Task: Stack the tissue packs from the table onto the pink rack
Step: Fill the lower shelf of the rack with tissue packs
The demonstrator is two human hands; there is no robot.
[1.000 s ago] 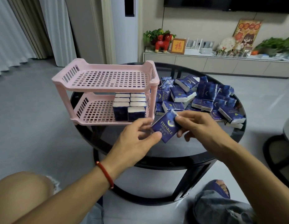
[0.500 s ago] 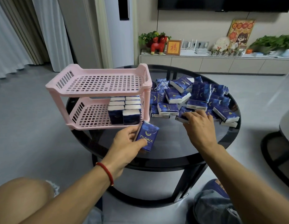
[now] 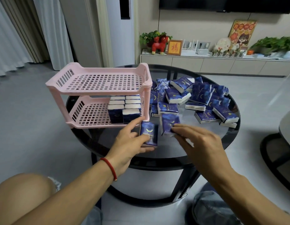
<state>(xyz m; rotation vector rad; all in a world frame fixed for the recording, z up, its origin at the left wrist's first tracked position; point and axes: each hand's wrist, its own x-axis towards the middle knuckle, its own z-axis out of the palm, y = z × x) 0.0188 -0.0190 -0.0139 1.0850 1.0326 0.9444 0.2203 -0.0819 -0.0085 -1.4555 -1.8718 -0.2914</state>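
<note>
Gripping one blue tissue pack [image 3: 148, 133] upright between thumb and curled fingers, the left hand [image 3: 130, 144] holds it just in front of the pink rack [image 3: 98, 82], near the rack's right front leg and above the round black glass table [image 3: 186, 148]. The right hand [image 3: 201, 142] pinches a second tissue pack [image 3: 170, 123] with its fingertips; this pack is blurred (its printing cannot be read) and sits just right of the first, the two packs close but apart. On the rack's lower shelf, a block of packs [image 3: 124, 108] stands on end in two rows against the right side, white edges up. The upper shelf carries nothing visible. A loose pile of blue packs [image 3: 197, 96] covers the right half of the table, right of the rack, some flat and some leaning on each other. A red cord bracelet [image 3: 109, 167] circles the left wrist. Behind the table a low white cabinet [image 3: 206, 64] bears a red horse figure [image 3: 158, 45] and a small framed picture [image 3: 174, 47].
</note>
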